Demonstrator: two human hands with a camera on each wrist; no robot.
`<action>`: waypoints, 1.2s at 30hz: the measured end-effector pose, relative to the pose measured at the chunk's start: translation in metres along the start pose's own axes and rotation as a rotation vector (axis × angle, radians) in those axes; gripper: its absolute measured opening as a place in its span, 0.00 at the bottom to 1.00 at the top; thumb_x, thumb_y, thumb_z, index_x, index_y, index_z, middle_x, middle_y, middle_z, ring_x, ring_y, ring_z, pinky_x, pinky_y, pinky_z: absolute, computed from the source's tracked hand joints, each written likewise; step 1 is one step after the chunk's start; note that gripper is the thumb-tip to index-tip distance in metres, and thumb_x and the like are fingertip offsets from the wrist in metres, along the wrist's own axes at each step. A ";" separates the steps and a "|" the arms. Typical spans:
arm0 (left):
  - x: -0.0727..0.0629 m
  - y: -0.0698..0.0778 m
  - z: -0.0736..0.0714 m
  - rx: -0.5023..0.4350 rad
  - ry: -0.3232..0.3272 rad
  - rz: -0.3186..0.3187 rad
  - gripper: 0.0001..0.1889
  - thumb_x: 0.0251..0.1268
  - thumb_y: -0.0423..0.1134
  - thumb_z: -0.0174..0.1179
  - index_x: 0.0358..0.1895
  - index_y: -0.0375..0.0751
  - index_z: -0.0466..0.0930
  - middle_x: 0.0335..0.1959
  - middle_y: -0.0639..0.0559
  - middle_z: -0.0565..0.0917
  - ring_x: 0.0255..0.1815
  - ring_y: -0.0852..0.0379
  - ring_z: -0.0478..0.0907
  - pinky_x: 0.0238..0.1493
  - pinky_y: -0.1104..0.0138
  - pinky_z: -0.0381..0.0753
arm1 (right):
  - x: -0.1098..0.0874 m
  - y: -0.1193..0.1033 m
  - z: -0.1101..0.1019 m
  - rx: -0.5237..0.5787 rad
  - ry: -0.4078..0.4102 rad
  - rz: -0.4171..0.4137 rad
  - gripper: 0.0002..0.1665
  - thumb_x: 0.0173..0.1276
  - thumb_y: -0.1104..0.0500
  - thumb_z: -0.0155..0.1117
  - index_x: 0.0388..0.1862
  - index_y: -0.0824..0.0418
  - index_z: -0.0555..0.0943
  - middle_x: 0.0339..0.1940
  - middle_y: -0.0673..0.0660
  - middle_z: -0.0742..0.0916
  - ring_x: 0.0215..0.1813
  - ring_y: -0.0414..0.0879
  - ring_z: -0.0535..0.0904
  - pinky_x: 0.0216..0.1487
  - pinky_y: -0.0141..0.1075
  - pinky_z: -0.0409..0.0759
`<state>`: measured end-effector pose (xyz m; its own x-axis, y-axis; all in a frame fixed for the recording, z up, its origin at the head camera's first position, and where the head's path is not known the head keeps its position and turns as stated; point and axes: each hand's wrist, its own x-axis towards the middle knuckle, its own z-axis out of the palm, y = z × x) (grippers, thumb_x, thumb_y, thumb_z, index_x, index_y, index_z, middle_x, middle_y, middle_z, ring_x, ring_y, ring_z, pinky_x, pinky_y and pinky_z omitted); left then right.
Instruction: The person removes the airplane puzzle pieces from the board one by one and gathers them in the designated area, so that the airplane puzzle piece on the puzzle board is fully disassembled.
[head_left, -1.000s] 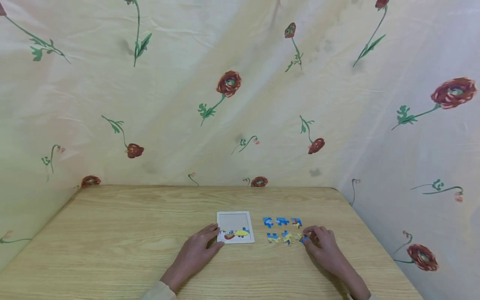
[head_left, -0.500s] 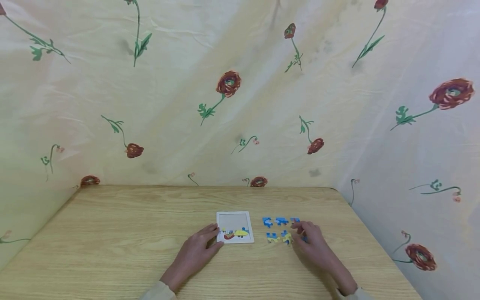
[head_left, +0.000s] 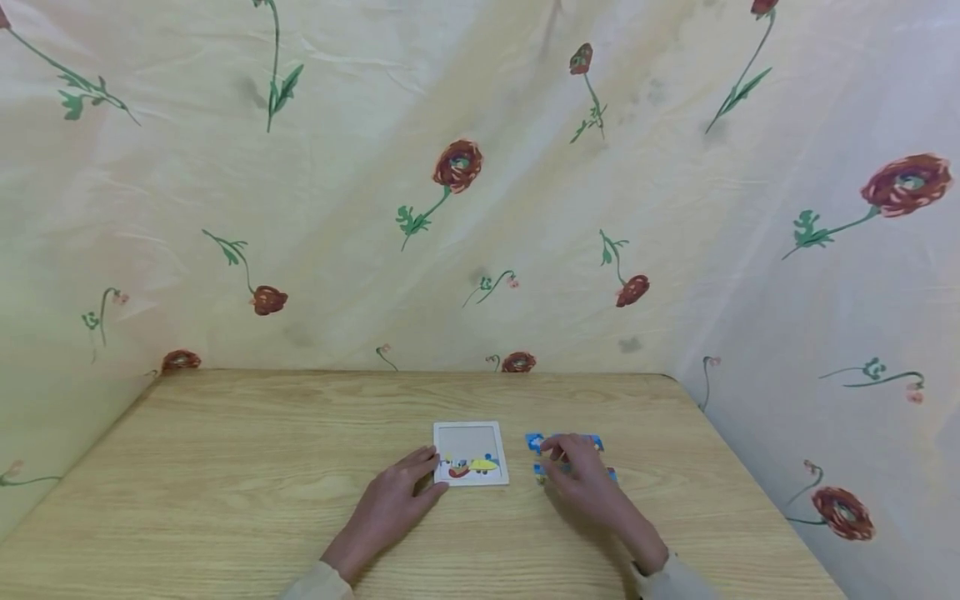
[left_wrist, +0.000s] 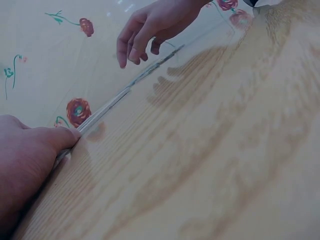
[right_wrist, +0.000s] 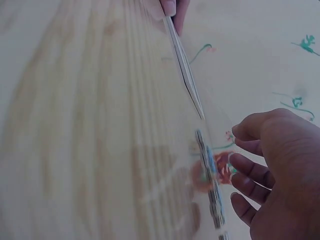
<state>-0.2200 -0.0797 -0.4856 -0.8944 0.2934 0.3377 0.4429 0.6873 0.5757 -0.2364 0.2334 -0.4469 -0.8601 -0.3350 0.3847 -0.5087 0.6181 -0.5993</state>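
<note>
A white puzzle frame (head_left: 503, 454) lies on the table, its lower part filled with a colourful picture and its upper part bare grey. My left hand (head_left: 393, 500) holds the frame by its near left corner, fingers along the left edge and thumb at the bottom. To the right, loose jigsaw pieces (head_left: 534, 442) lie in two rows, partly covered by my right hand (head_left: 588, 483). That hand hovers over them with loosely bent fingers (right_wrist: 250, 170). Nothing shows between its fingertips in the right wrist view, and a gap separates them from the pieces' edges.
The light wooden table (head_left: 300, 433) reaches back to a hanging flowered cloth (head_left: 337, 192), which also closes off both sides. Seen edge-on in the right wrist view, the pieces lie flat on the tabletop just beyond the frame.
My right hand has moved left across the rows, from the rightmost pieces to those nearer the frame. The piece it was touching stays on the table. My left hand and the frame keep still.
</note>
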 end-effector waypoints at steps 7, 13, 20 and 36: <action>0.000 0.001 -0.001 0.006 0.009 0.001 0.25 0.74 0.48 0.65 0.64 0.32 0.82 0.69 0.40 0.77 0.71 0.41 0.73 0.65 0.44 0.75 | 0.011 -0.012 0.016 0.022 -0.070 -0.010 0.11 0.72 0.70 0.65 0.52 0.68 0.80 0.43 0.55 0.80 0.48 0.49 0.73 0.48 0.39 0.78; 0.001 0.000 0.000 0.010 0.006 0.001 0.25 0.74 0.48 0.65 0.63 0.32 0.82 0.69 0.40 0.78 0.71 0.41 0.73 0.65 0.44 0.76 | 0.021 -0.027 0.032 0.035 -0.096 0.004 0.10 0.73 0.68 0.64 0.52 0.66 0.81 0.42 0.53 0.80 0.48 0.49 0.73 0.48 0.39 0.76; 0.001 -0.001 0.001 0.017 0.013 0.011 0.25 0.73 0.48 0.66 0.63 0.33 0.83 0.69 0.41 0.78 0.70 0.41 0.74 0.64 0.44 0.77 | 0.031 -0.041 0.054 0.050 -0.144 0.004 0.10 0.75 0.66 0.63 0.53 0.65 0.82 0.42 0.52 0.79 0.48 0.48 0.70 0.46 0.38 0.73; 0.001 -0.001 0.001 0.031 0.031 0.030 0.24 0.74 0.48 0.65 0.62 0.32 0.83 0.68 0.40 0.79 0.69 0.41 0.75 0.63 0.44 0.77 | 0.045 -0.054 0.087 -0.098 -0.169 -0.099 0.12 0.73 0.59 0.69 0.52 0.63 0.84 0.40 0.50 0.80 0.43 0.44 0.69 0.45 0.38 0.72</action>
<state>-0.2215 -0.0796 -0.4867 -0.8783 0.2936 0.3773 0.4666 0.6988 0.5423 -0.2508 0.1229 -0.4583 -0.8043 -0.5070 0.3098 -0.5921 0.6398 -0.4901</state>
